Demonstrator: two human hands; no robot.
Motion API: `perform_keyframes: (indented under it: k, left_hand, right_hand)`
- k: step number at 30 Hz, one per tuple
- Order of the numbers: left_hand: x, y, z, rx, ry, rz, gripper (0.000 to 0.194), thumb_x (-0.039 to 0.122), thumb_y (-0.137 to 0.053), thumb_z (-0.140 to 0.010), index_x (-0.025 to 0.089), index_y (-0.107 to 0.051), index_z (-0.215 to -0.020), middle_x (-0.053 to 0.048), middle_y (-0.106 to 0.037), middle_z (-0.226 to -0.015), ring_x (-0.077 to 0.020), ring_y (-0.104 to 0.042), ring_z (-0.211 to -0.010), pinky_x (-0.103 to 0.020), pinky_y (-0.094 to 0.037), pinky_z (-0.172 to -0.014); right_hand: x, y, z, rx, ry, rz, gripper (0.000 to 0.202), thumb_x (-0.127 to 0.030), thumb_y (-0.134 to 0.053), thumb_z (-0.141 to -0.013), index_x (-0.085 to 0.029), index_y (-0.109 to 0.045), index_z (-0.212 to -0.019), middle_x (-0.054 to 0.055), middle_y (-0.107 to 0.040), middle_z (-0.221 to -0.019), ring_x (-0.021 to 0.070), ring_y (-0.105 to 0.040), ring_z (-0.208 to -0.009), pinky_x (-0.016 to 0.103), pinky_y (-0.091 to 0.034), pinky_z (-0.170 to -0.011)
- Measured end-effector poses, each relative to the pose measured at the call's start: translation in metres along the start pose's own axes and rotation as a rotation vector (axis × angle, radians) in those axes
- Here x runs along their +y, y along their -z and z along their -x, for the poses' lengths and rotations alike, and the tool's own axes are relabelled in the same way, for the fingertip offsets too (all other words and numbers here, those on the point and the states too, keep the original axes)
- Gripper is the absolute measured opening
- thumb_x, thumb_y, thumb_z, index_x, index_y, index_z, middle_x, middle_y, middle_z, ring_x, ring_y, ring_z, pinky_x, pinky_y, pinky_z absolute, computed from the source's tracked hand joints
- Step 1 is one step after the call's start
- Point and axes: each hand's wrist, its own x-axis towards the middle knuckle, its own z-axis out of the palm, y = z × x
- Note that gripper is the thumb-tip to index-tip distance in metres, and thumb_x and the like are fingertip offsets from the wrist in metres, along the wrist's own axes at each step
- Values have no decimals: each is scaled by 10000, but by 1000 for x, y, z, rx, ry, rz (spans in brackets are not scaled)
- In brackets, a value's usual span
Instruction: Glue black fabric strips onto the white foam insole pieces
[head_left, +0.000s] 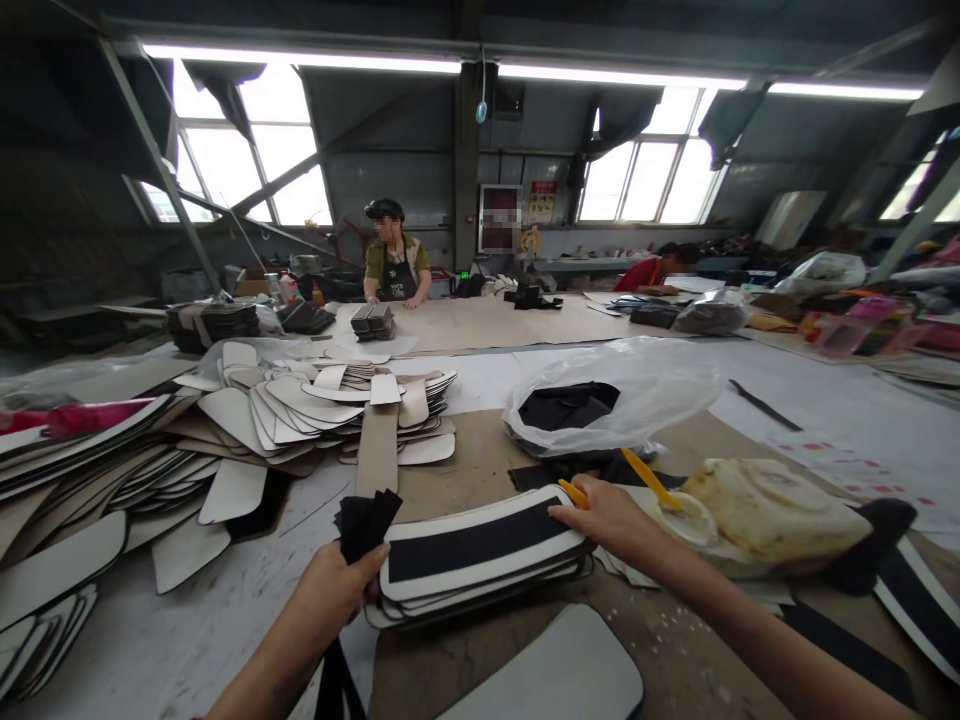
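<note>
White-faced panel stack (469,582), one: lying at the centre of the dial, its top piece carrying a black strip (480,540) along the curve. Left hand (330,590), eight o'clock: pinching a bunch of black strips (367,520), its thumb touching the stack's left end. Right hand (611,515), two o'clock: pinching a yellow tool (574,492), fingertips meeting the strip's right end. Handling note, as judged: good work is depending on keeping the white border even, smoothing the strip from one end toward the other, and bracing the lower pieces against slipping. Surface: brown sheet (480,450) covering part of a white tabletop (247,600); loose pale panel (551,665) resting at five o'clock, stained container (780,500) lying at three, clear bag (660,385) slumping at one, heaped panels (285,410) sprawling at ten. Room: aproned co-worker (394,280) standing at eleven, red-sleeved person (634,272) leaning at one, windows (277,95) glowing at eleven and one, strip lights (622,78) shining above.
</note>
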Motion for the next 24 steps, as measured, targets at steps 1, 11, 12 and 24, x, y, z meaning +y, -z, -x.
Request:
perform_keyframes:
  k: [1, 11, 12, 24]
  left_hand:
    - [-1, 0, 0, -2, 1, -5, 467, 606, -589, -519, 177, -452, -395, 46, -352, -303, -66, -294, -306, -221, -192, -366]
    - [-7, -5, 0, 66, -31, -130, 306, 433, -605, -544, 205, -438, -426, 51, -369, -323, -97, -313, -324, -246, -221, -370]
    - [-6, -5, 0, 74, -42, -148, 294, 416, -593, -557, 208, -433, -424, 53, -361, -320, -100, -309, -325, -250, -218, -375]
    - [-1, -7, 2, 123, -90, -299, 345, 408, -585, -575, 217, -412, -345, 31, -362, -303, -140, -349, -345, -272, -236, -415]
  right_hand:
    - [0, 0, 1, -1, 11, 25, 177, -330, -568, -721, -183, -486, -665, 47, -587, -685, 204, -554, -684, 259, -301, -586]
    - [-3, 0, 7, 20, 106, 183, 170, -310, -460, -831, -167, -518, -759, 74, -630, -748, 205, -600, -735, 247, -339, -609]
    - [-3, 0, 7, 26, 112, 195, 176, -298, -441, -845, -162, -530, -777, 80, -639, -771, 201, -605, -756, 242, -349, -624]
    - [-7, 40, 24, 245, 84, 265, 339, -424, -373, -889, -166, -575, -805, 113, -672, -766, 238, -632, -767, 278, -385, -637]
